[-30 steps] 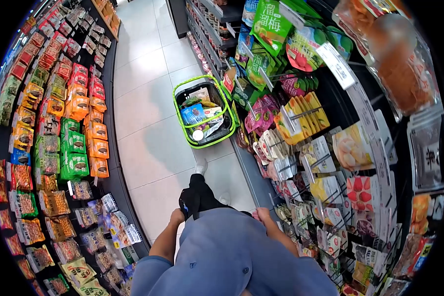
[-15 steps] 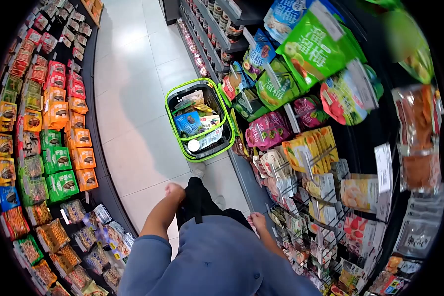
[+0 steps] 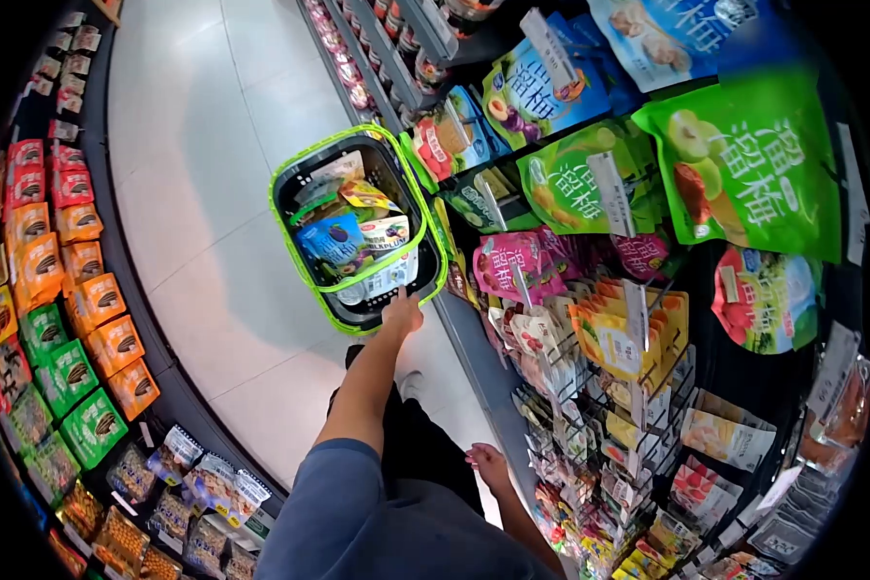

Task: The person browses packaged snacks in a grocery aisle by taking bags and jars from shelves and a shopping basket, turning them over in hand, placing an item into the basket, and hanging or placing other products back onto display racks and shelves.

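My left hand [image 3: 403, 314] is at the near rim of a black shopping basket [image 3: 290, 215] with a bright green edge and handle. Its fingers point forward over the rim, apart from the handle, with nothing visible in them. Inside the basket lie a blue snack pouch [image 3: 334, 244], a white pouch with plum pictures [image 3: 387, 232], a yellow packet [image 3: 369, 196] and a round-lidded container [image 3: 352, 291]. My right hand [image 3: 490, 466] hangs low beside my leg, near the right-hand shelf, its fingers loosely bent and apart, holding nothing.
Hanging pouches fill the right shelf, among them a big green bag [image 3: 744, 164], pink bags [image 3: 517, 263] and yellow packets [image 3: 614, 333]. Orange packets [image 3: 116, 343] and green packets [image 3: 92, 425] line the left shelf. Tiled floor [image 3: 193, 184] runs between them. My shoe [image 3: 412, 385] is below the basket.
My left hand has swung forward from beside my leg to the basket's near rim. The view has shifted right and closer to the right shelf. My right hand stays low.
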